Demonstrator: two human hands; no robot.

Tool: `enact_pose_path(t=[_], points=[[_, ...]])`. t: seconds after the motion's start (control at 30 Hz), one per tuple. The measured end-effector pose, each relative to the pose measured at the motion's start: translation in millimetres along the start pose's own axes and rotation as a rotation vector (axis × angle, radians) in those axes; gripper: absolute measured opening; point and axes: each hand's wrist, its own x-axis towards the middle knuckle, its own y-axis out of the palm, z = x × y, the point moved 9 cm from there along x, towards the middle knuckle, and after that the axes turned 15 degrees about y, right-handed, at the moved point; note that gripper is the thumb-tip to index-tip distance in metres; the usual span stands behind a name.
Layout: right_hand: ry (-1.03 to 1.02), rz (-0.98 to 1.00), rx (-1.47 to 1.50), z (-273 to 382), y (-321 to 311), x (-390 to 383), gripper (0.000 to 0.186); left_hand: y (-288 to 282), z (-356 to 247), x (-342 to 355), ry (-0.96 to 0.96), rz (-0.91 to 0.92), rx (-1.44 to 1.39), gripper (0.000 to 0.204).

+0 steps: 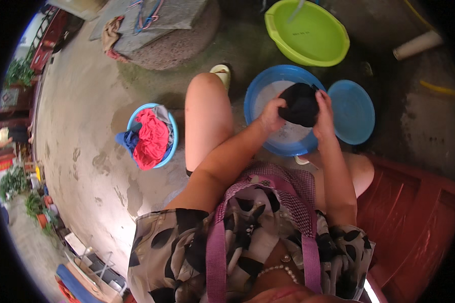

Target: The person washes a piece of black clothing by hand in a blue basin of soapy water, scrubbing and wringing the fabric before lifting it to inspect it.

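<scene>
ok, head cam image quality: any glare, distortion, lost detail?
Head view: black fisheye surround, plants tilted at the left rim; head view: washed-out glare on the floor, lower left; head view: dimmer around the pale pipe, upper right; head view: black cloth between left hand and right hand so dark its folds barely show.

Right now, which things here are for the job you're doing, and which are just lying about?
For the job:
black cloth, held in the left hand and right hand
big blue basin beneath it
probably the clothes nearby
maybe the green basin

Just lying about, it seems:
pipe
rag on the slab
potted plant
</scene>
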Motion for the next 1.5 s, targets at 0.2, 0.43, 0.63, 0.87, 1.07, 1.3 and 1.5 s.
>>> enact_pose_path(t=[0.2,0.43,0.63,0.87,1.07,1.3,1.5], points=[[0.07,0.092,-0.048,-8.1,8.3,-5.3,0.049,-16.8,9.5,-2.9,-0.065,-0.052,-0.019,0.065],[0.0,0.059,0.108,-15.5,-18.5,22.0,0.041,7.3,4.8,-5.5,-0.071,0.026,-0.017,0.064],[0.08,0.083,0.244,-10.3,-10.4,12.8,0.033,2.5,1.9,-8.7,-0.13,-0.036,0.079,0.06],[0.123,0.133,0.227,-9.0,-3.2,11.5,0.043,-4.5,7.4,-9.2,-0.166,-0.04,0.036,0.06],[0.051,0.096,0.19,3.6,-5.2,6.7,0.043,1.6,6.3,-13.3,-0.207,-0.031,0.006,0.051],[-0.085,-0.049,-0.135,10.3,-14.9,10.3,0.047,-0.4,-0.7,-8.7,-0.099,0.016,0.157,0.046],[-0.529,-0.184,-0.486,40.5,-12.9,-3.9,0.03,-14.0,-4.9,-5.5,-0.007,-0.092,0.229,0.046]])
